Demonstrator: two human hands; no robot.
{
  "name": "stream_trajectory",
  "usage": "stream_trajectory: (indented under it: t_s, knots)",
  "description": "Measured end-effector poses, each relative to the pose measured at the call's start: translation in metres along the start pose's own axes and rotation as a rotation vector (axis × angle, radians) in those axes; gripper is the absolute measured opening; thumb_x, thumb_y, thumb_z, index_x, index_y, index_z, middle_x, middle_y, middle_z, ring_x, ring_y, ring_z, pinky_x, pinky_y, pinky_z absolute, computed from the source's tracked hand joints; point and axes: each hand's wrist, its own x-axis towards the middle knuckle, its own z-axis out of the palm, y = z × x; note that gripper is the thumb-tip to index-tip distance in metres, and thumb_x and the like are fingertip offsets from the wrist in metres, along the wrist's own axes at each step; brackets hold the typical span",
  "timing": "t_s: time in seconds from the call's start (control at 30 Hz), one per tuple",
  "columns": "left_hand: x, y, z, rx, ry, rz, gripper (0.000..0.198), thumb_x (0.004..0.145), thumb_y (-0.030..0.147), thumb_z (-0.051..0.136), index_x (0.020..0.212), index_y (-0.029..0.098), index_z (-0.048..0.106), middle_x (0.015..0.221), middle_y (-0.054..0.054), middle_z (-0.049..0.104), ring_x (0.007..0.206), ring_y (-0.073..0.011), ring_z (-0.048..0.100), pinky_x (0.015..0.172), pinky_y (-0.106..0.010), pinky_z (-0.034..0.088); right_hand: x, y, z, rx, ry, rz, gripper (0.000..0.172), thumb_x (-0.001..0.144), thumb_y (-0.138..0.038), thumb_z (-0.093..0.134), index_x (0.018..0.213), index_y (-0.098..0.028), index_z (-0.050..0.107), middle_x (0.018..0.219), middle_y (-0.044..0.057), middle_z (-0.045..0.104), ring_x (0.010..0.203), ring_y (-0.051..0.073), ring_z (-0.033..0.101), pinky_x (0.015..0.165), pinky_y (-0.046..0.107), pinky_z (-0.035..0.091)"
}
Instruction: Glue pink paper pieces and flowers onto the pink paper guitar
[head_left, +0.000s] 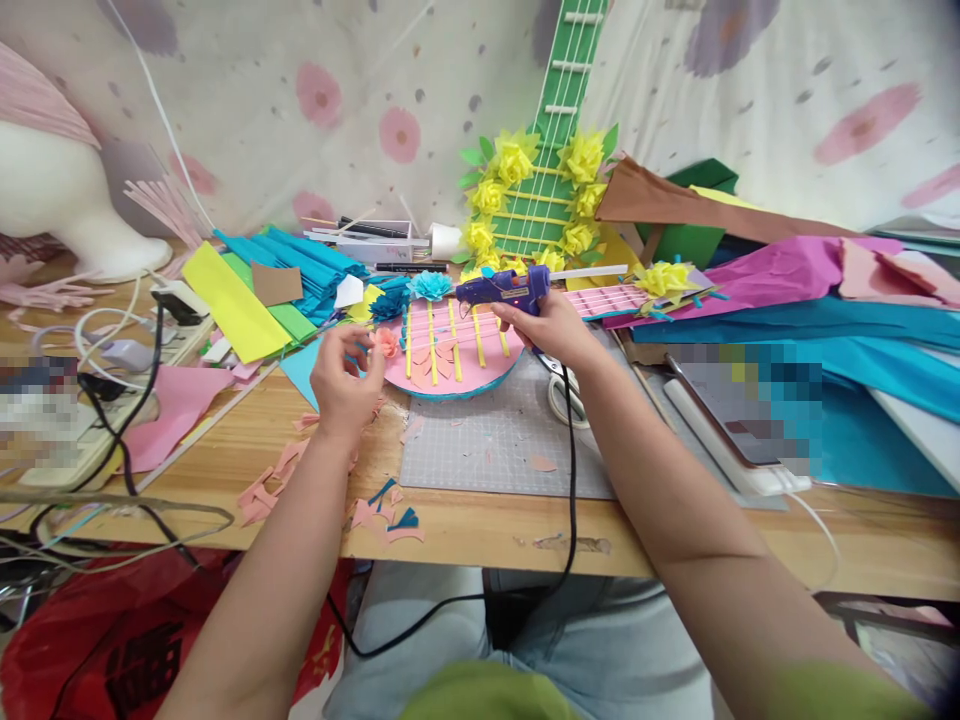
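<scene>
My right hand (551,325) is closed round the grip of a blue glue gun (504,288), its nozzle pointing left over a pink paper guitar (457,362) with yellow strips. My left hand (343,375) pinches a small pink paper flower (388,342) at the guitar's left edge. A teal paper flower (429,285) sits on the guitar's top edge. The gun's black cord (570,450) runs down over the table's front edge.
A grey cutting mat (502,450) lies under the guitar. A green paper guitar with yellow flowers (551,150) leans at the back. Coloured paper sheets (787,290) pile right and at the left (247,290). Paper scraps (375,510), a power strip (176,320), tape roll (564,395).
</scene>
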Motion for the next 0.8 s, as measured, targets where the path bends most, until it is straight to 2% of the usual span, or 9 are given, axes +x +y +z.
stream_trajectory:
  t_s: [0.1,0.2,0.43,0.53,0.7,0.8]
  knots:
    - [0.0,-0.004,0.002,0.147,-0.255,0.212,0.01,0.074,0.027,0.063,0.08,0.02,0.062,0.085,-0.003,0.056,0.085,-0.0177,0.055,0.077,-0.03,0.044,0.0,0.001,-0.003,-0.023,-0.042,0.017,0.041,0.074,-0.059,0.062,0.069,-0.019,0.06,0.053,0.0,0.051,0.056,0.014,0.049,0.056,0.03,0.039]
    - [0.001,-0.008,0.004,0.187,-0.378,0.326,0.011,0.074,0.03,0.065,0.079,0.02,0.066,0.087,-0.005,0.053,0.091,-0.0204,0.052,0.083,-0.034,0.044,0.001,0.001,-0.005,-0.036,-0.07,0.023,0.039,0.073,-0.058,0.064,0.072,-0.019,0.06,0.054,0.0,0.051,0.057,0.014,0.05,0.056,0.029,0.039]
    - [0.003,-0.008,0.006,0.206,-0.457,0.374,0.013,0.073,0.03,0.069,0.08,0.02,0.066,0.087,-0.004,0.053,0.092,-0.0206,0.051,0.087,-0.038,0.041,0.001,0.002,-0.007,-0.029,-0.082,0.074,0.042,0.074,-0.059,0.062,0.069,-0.017,0.06,0.049,-0.002,0.048,0.048,0.011,0.045,0.051,0.027,0.036]
    - [0.002,-0.007,0.006,0.203,-0.454,0.386,0.011,0.073,0.029,0.068,0.077,0.02,0.064,0.086,-0.004,0.053,0.091,-0.0203,0.051,0.087,-0.038,0.041,0.001,0.001,-0.008,-0.014,-0.072,0.071,0.042,0.074,-0.058,0.062,0.067,-0.017,0.06,0.049,-0.002,0.047,0.046,0.01,0.043,0.05,0.027,0.036]
    - [0.003,-0.009,0.005,0.218,-0.423,0.369,0.021,0.07,0.03,0.071,0.086,0.02,0.061,0.091,-0.004,0.055,0.096,-0.0218,0.051,0.086,-0.037,0.042,0.001,-0.002,-0.011,0.013,-0.062,0.081,0.039,0.075,-0.055,0.063,0.066,-0.017,0.06,0.049,-0.002,0.047,0.046,0.01,0.043,0.05,0.028,0.036]
    - [0.003,-0.009,0.005,0.202,-0.438,0.4,0.014,0.073,0.029,0.069,0.079,0.02,0.061,0.087,-0.004,0.054,0.091,-0.0204,0.052,0.084,-0.036,0.042,0.0,-0.004,-0.011,0.023,-0.063,0.076,0.039,0.075,-0.055,0.063,0.066,-0.017,0.06,0.048,-0.002,0.047,0.046,0.01,0.043,0.05,0.027,0.036]
